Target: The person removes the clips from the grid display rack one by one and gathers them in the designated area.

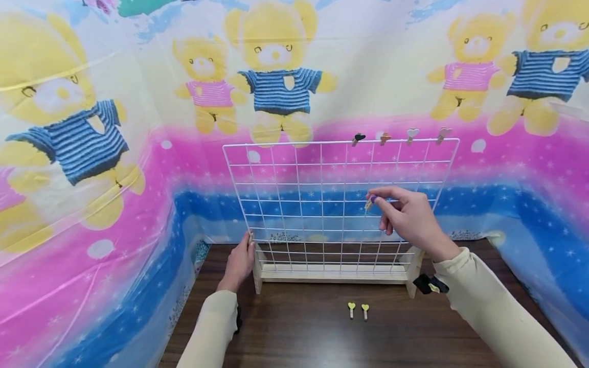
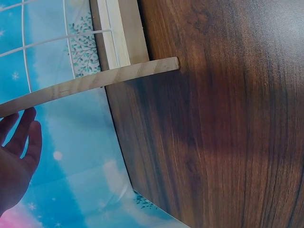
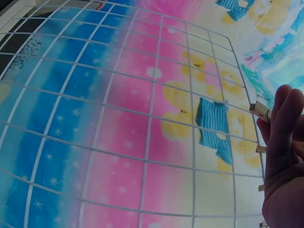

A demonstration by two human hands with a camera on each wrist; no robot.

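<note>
Bear-printed cloth (image 1: 377,76) hangs behind a dark wooden table (image 1: 294,322), where a white wire grid (image 1: 321,200) stands upright in a pale wooden frame (image 1: 331,279). Starting at the left, the left hand (image 1: 238,265) touches the frame's side post (image 1: 257,273); from my spot I cannot tell whether its fingers close round the wood. Farther right, 2 yellow heart pegs (image 1: 352,310) lie side by side on the table, in front of the frame. Above them, a purple heart peg (image 1: 368,205) is held up off the table, pinched between thumb and forefinger of the right hand (image 1: 407,217). It lies at the left of that grip, its long axis slanting, the bare wooden end lower than the heart, with the grid behind. Higher up, 4 clipped pegs (image 1: 412,134) sit along the top wire's right half, and the right hand is the nearer to them. Its fingers point left, the forearm slanting in from the lower right.
</note>
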